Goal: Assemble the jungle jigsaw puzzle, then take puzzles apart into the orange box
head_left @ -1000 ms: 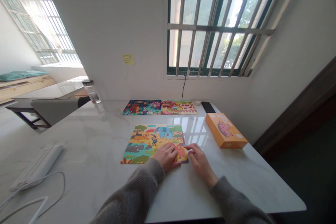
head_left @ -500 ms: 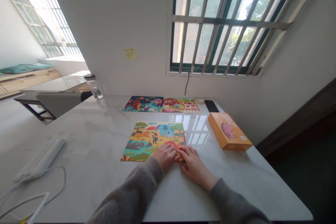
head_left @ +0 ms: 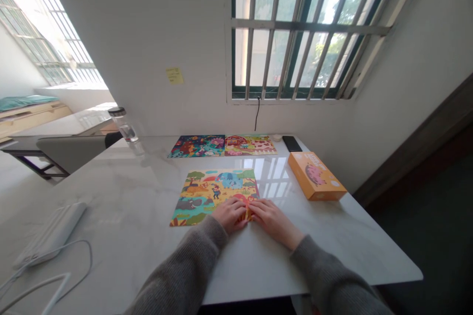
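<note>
Picture board (head_left: 201,202) with elephant, hippo and trees, flat on the pale, glossy desk (head_left: 129,256), middle of the near half. Left hand (head_left: 231,214) lies over its near right part, fingers bent and close together. Right hand (head_left: 271,219) reaches in from the right, fingers mostly together, tips at the board's near right corner, close beside the left hand's fingertips. Cannot tell whether either hand pinches anything; the fingers cover that corner. Far side: dark-toned picture (head_left: 197,146) on the left, edge to edge with a farm picture (head_left: 251,145) on the right. Orange box (head_left: 316,177) to the right; black phone (head_left: 291,143) just beyond it. Far left, clear bottle (head_left: 127,130) with dark lid. Near left, white power strip (head_left: 51,236) with cable.
</note>
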The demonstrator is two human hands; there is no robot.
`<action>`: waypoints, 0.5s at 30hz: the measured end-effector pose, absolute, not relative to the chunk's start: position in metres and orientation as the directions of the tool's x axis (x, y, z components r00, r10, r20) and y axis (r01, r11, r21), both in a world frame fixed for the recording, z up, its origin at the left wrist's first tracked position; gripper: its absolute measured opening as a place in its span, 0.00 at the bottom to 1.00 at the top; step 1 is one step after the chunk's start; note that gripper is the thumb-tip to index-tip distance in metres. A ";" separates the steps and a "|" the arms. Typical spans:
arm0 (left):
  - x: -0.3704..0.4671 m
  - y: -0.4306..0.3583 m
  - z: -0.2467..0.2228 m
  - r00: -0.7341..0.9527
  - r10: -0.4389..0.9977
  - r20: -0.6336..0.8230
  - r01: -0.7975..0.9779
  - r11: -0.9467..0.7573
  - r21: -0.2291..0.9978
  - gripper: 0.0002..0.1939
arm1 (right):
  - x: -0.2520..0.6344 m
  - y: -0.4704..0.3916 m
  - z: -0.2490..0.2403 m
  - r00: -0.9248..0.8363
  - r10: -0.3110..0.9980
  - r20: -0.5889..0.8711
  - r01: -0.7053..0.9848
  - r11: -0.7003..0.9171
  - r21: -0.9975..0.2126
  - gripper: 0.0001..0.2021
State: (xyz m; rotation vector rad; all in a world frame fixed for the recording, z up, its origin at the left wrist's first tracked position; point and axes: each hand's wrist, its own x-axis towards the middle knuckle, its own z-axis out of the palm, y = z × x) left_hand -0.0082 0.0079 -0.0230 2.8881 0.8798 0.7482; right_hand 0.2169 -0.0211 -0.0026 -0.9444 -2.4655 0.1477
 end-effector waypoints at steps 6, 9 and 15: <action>-0.007 0.008 -0.027 0.724 0.475 0.500 0.518 -0.853 0.061 0.08 | 0.217 -0.019 -0.004 -0.575 0.688 0.443 0.601 0.723 -0.343 0.21; -0.009 0.009 -0.027 0.697 0.505 0.510 0.528 -0.842 0.112 0.09 | 0.217 -0.012 -0.008 -0.578 0.650 0.493 0.564 0.755 -0.335 0.14; -0.014 0.010 -0.026 0.660 0.615 0.432 0.545 -0.788 0.288 0.14 | 0.225 -0.007 -0.013 -0.404 0.774 0.487 0.557 0.631 -0.540 0.13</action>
